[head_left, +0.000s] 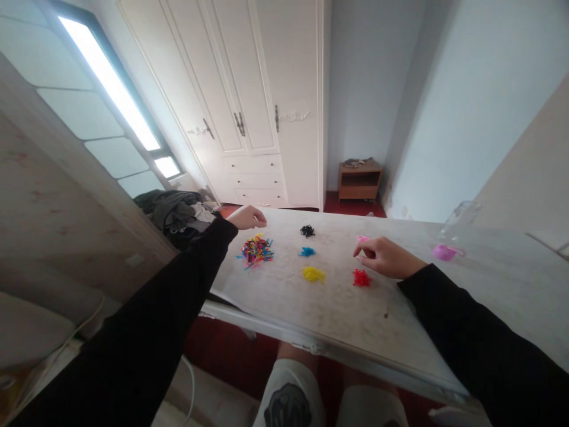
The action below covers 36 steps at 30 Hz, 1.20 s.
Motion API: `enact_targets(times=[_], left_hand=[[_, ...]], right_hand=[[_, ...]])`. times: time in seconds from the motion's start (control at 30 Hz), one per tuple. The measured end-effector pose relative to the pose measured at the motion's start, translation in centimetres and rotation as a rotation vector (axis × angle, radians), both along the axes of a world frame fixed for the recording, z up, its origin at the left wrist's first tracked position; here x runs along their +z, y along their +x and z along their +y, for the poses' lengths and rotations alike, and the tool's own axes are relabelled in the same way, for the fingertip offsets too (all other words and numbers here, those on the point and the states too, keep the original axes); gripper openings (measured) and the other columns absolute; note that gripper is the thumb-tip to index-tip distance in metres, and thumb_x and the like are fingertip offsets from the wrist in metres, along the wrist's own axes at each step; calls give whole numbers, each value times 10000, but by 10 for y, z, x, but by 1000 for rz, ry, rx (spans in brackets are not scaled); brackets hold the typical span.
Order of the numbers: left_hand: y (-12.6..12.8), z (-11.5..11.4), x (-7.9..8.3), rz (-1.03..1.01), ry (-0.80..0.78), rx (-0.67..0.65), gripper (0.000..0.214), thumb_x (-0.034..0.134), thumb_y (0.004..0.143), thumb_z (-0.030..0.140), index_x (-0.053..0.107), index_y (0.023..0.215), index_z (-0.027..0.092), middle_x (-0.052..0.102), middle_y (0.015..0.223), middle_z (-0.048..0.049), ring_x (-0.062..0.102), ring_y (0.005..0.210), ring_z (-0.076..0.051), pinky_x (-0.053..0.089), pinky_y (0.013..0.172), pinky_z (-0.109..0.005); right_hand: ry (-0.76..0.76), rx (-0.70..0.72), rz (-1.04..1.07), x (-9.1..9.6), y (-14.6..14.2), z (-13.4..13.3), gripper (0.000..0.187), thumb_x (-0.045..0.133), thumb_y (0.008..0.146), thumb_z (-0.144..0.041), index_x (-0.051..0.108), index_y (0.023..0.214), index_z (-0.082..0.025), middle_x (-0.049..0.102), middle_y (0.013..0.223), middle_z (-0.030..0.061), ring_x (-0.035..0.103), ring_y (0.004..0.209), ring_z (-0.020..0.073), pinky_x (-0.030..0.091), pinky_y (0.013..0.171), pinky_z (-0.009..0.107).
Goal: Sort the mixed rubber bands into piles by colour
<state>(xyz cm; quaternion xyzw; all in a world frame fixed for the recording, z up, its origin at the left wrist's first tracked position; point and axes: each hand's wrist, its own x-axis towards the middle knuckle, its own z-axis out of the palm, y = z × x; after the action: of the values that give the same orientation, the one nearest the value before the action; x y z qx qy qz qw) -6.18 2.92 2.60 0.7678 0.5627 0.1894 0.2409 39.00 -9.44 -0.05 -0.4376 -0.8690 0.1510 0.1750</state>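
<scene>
On the table, crisscross multicoloured strips

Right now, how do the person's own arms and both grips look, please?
Both arms wear long, plain black sleeves: the left sleeve and the right sleeve end near the wrists, with no marking visible. The left grip and the right grip are bare, without gloves; finer details are too small to tell.

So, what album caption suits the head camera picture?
Left hand beside a multicoloured heap, right hand near a red pile and pink pile, at a pale table.
</scene>
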Motion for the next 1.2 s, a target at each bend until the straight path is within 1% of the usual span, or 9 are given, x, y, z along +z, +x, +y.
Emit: enact_targets(times=[0.07,0.13,0.3,0.4,0.57,0.67,0.73,0.87,1.2], left_hand=[[-14,-4,-3,49,-37,-9,271,841,598,378,793,734,148,733,653,-58,647,565,-151,472,515,-222],[-21,-8,-9,85,-66,-22,260,840,593,379,802,734,163,747,666,-52,668,609,-163,476,539,-219],[-23,-15,-15,126,-70,-55,229,836,579,342,793,715,163,752,677,-42,671,645,-165,484,596,-224],[-25,-17,-12,130,-56,-73,208,808,600,310,781,734,153,757,692,-47,683,666,-169,497,621,-230],[-28,-18,-1,126,-41,-99,225,779,619,284,768,798,146,753,684,-48,687,647,-163,491,599,-222],[-29,-19,4,110,-15,-104,217,770,622,276,752,789,138,759,714,-62,701,687,-175,520,647,-240],[-29,-20,5,95,-7,-104,221,769,618,270,741,791,135,761,734,-70,713,718,-189,542,680,-259],[-27,-22,5,71,-18,-108,256,765,621,277,729,828,130,763,751,-79,733,744,-211,564,681,-279],[-19,-18,10,99,19,-90,217,741,645,275,734,814,140,765,754,-55,713,691,-172,531,627,-240]], right_hand=[[-4,3,-8,0,-1,0,226,576,821,-255,760,891,-143,530,593,-13,485,543,133,332,594,281],[-3,6,-11,-1,-1,0,220,580,812,-249,765,874,-146,534,590,-11,485,542,134,331,594,282],[20,15,-7,-1,-2,0,227,580,812,-259,770,860,-144,530,583,-9,483,543,133,331,591,283],[22,13,-10,0,-1,1,231,579,815,-265,770,852,-142,527,580,-9,483,540,133,332,589,282],[19,22,-23,0,-1,0,225,581,814,-256,773,847,-143,535,579,-9,489,539,131,331,586,278],[29,25,-26,0,-1,0,223,584,813,-248,776,854,-142,546,581,-6,494,541,131,332,589,277],[36,29,-28,0,-2,0,225,583,813,-245,776,856,-138,551,581,-4,493,540,131,334,592,278],[37,33,-34,0,-1,-1,230,578,820,-250,775,859,-139,560,593,1,499,546,132,338,594,278],[49,25,-39,1,-2,-1,222,579,822,-245,772,864,-143,577,606,7,509,561,136,334,597,279]])
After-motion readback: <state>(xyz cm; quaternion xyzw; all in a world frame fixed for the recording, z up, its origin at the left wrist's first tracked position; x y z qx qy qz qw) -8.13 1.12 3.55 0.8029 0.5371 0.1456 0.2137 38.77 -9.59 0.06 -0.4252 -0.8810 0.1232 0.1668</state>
